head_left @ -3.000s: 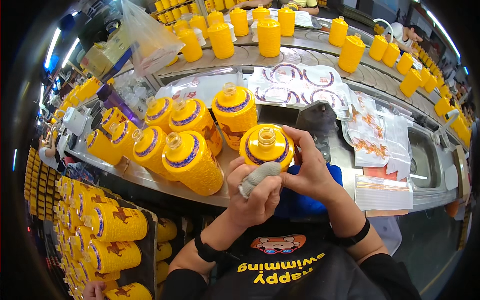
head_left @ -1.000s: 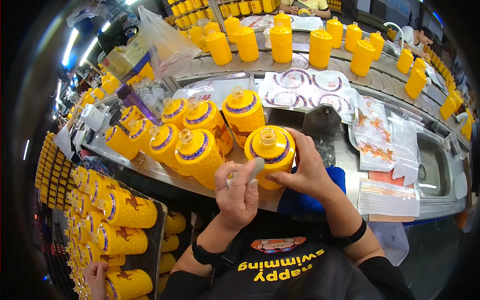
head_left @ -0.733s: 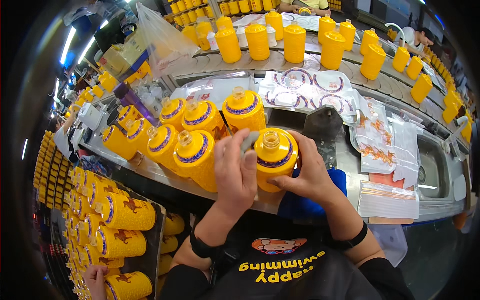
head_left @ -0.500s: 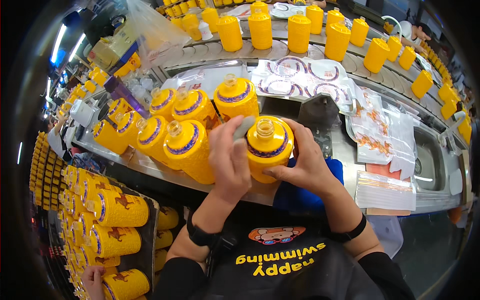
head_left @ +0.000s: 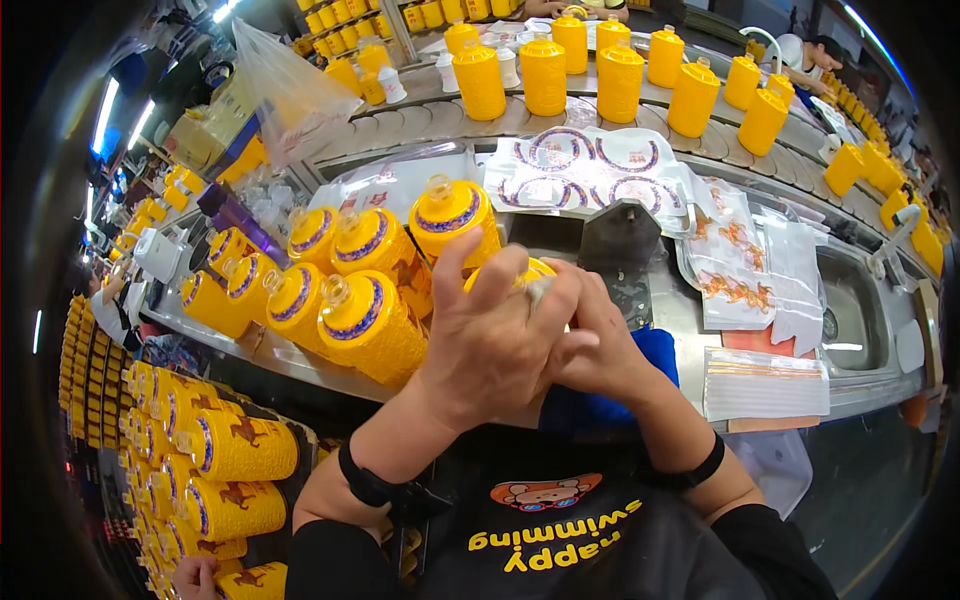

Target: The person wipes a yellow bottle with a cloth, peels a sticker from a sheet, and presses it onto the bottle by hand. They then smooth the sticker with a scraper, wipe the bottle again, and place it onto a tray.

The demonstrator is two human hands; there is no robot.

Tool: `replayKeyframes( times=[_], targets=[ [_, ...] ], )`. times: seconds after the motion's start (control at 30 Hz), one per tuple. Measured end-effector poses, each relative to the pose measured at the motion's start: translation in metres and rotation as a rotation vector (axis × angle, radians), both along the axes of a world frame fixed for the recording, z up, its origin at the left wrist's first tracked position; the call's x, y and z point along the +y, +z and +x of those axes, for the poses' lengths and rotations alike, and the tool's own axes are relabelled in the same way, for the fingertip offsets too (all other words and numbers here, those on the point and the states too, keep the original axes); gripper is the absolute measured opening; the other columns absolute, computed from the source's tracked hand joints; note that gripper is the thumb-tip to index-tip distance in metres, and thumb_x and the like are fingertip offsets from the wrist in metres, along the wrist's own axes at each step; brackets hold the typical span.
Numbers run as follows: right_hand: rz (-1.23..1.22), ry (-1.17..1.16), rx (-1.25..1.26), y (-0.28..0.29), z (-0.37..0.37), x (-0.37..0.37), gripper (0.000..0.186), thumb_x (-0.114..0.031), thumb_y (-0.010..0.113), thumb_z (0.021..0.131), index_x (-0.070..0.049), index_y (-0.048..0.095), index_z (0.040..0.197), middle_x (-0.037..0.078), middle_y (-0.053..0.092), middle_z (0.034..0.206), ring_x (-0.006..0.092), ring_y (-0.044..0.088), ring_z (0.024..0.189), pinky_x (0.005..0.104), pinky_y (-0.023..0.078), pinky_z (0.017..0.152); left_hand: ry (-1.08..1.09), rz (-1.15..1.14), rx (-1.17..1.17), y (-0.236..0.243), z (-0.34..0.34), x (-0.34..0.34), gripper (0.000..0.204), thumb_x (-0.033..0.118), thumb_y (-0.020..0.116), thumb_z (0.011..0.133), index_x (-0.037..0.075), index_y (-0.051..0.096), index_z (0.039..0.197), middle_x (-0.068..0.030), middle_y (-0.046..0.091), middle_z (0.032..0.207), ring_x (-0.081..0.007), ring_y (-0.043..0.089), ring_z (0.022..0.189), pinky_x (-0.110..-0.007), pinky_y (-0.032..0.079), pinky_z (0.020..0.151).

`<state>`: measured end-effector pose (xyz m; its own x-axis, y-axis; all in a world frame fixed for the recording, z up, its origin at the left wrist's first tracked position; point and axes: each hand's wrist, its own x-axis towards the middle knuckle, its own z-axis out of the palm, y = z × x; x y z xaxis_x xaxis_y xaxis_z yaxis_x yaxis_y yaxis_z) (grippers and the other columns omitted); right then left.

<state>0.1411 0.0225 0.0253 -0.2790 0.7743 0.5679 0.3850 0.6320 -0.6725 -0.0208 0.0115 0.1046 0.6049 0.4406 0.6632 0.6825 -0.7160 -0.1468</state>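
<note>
Your right hand (head_left: 603, 345) grips a mostly hidden bottle (head_left: 541, 269); left hand (head_left: 490, 335) crosses it, hold unclear. Nearby bottles (head_left: 385, 348) already wear purple bands (head_left: 360, 325); more remain on the sheet (head_left: 590, 172).

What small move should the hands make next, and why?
Perhaps ease the left hand back slightly, the right hand steadying the yellow bottle: the left hand covers most of it, so its surface cannot be checked, unlike the neighbouring bottles with their patterned bands showing.

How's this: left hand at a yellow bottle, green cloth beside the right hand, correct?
Not quite: in the head view, the cloth beside the right hand is blue, not green; the left hand is at a yellow bottle.
</note>
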Motion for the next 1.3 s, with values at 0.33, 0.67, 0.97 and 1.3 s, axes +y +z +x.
replayKeyframes(
  times=[0.33,0.67,0.97,1.3],
  targets=[
    [-0.105,0.004,0.03,0.018,-0.001,-0.006,0.085,-0.029,0.084,0.064,-0.003,0.041,0.133,0.019,0.051,0.124,0.0371,0.046,0.115,0.0433,0.037,0.101,0.112,-0.185,-0.42,-0.017,-0.025,0.021,0.034,0.034,0.053,0.096,0.002,0.063,0.1,-0.0157,0.062,0.091,-0.033,0.054,0.085,-0.042,0.042,0.079],
    [-0.095,0.024,-0.124,0.006,0.004,-0.012,0.091,-0.026,0.082,0.068,-0.004,0.033,0.141,0.021,0.049,0.132,0.0404,0.045,0.119,0.0437,0.035,0.103,-0.125,-0.339,-0.736,-0.09,-0.045,-0.038,0.052,0.017,0.064,0.087,-0.003,0.044,0.132,-0.0187,0.053,0.121,-0.0323,0.05,0.113,-0.041,0.038,0.1],
    [-0.203,0.053,0.261,0.041,0.019,-0.017,0.08,-0.035,0.079,0.075,-0.002,0.041,0.137,0.018,0.058,0.124,0.0323,0.053,0.116,0.0394,0.039,0.101,-0.627,-1.094,-0.899,-0.048,-0.021,0.005,0.105,0.033,0.071,0.085,0.006,-0.005,0.152,-0.0158,0.028,0.15,-0.0269,0.034,0.136,-0.039,0.027,0.112],
    [-0.88,-0.063,0.235,0.036,0.084,-0.028,0.071,-0.06,0.051,0.092,-0.006,0.043,0.137,0.012,0.059,0.116,0.0188,0.057,0.105,0.03,0.049,0.08,-0.42,-1.535,-1.011,-0.067,0.049,0.012,0.104,0.037,0.07,0.085,-0.002,0.0,0.151,-0.0195,0.043,0.139,-0.023,0.049,0.123,-0.031,0.041,0.101]
  ],
)
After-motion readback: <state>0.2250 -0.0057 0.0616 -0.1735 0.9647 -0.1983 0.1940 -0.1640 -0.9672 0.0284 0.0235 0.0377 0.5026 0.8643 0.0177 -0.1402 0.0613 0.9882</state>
